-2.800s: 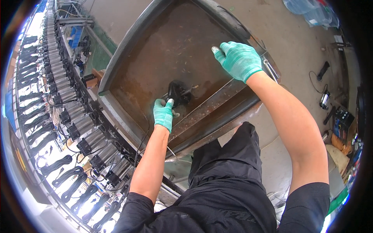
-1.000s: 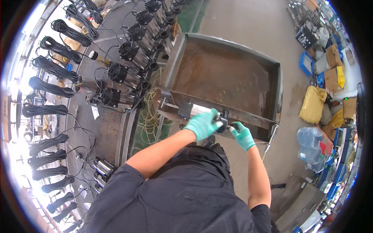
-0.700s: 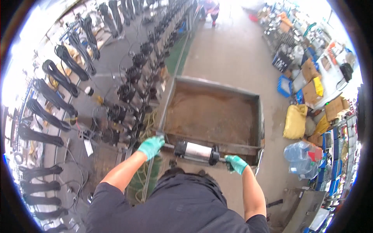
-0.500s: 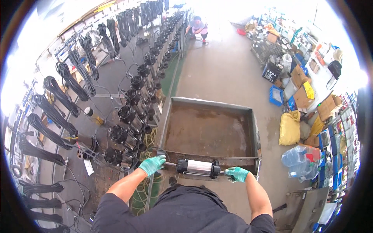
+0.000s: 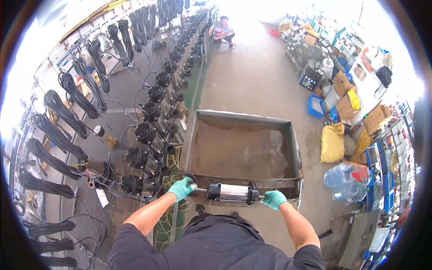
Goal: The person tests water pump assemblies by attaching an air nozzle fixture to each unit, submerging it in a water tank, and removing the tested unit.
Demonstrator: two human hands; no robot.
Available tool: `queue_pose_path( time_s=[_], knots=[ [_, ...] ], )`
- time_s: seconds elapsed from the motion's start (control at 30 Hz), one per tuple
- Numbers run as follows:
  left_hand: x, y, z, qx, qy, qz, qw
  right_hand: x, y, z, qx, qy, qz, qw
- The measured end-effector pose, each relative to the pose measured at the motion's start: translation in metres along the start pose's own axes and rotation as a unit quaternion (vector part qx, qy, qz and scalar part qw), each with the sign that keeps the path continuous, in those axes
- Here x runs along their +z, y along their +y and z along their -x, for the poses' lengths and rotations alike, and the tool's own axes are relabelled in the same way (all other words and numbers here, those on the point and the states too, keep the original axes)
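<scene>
A motor with a silver cylindrical body (image 5: 234,192) and black ends lies level across both hands, above the near rim of a metal tank (image 5: 243,118). My left hand (image 5: 180,189), in a green glove, is closed round the rod at its left end. The rod at the other end is held by my right hand (image 5: 275,199), gloved in green too; its fingertips are partly hidden. Brownish water or wet residue covers the tank's floor.
Black pump units (image 5: 139,157) stand in a long row on the left bench, beside coiled black cables (image 5: 54,157). A person (image 5: 222,31) squats at the far end. To the right are a yellow sack (image 5: 332,143), clear plastic bottles (image 5: 344,182) and a blue crate (image 5: 316,106).
The motor has shifted slightly right and away from me, both hands still on its ends. The far person's head has come up. My view has moved a little.
</scene>
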State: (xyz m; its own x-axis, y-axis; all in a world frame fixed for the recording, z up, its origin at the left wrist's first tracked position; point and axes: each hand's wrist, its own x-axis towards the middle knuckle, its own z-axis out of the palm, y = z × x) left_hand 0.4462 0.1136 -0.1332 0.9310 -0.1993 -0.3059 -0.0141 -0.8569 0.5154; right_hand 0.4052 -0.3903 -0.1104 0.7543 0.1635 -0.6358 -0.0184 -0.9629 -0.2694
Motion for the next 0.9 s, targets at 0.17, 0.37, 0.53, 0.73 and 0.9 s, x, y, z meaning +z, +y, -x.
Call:
queue_pose_path(
  time_s=[0.17, 0.37, 0.53, 0.73, 0.9],
  knots=[
    [-0.019, -0.010, 0.015, 0.298, 0.014, -0.196, 0.934, -0.014, 0.003, -0.002, 0.204, -0.128, -0.404, 0.883],
    [-0.009, -0.011, -0.010, -0.073, -0.144, 0.202, 0.966, 0.010, 0.021, -0.012, 0.234, -0.155, -0.652, 0.704],
    [0.005, -0.002, -0.032, -0.350, -0.170, 0.407, 0.826, 0.020, 0.033, -0.006, 0.105, -0.109, -0.704, 0.694],
    [0.020, -0.028, 0.014, 0.094, -0.003, 0.323, 0.942, 0.028, 0.027, 0.004, 0.037, -0.038, -0.756, 0.652],
    [0.018, -0.031, -0.004, -0.034, -0.065, 0.203, 0.976, 0.015, 0.025, 0.007, 0.045, -0.091, -0.743, 0.661]
  ],
)
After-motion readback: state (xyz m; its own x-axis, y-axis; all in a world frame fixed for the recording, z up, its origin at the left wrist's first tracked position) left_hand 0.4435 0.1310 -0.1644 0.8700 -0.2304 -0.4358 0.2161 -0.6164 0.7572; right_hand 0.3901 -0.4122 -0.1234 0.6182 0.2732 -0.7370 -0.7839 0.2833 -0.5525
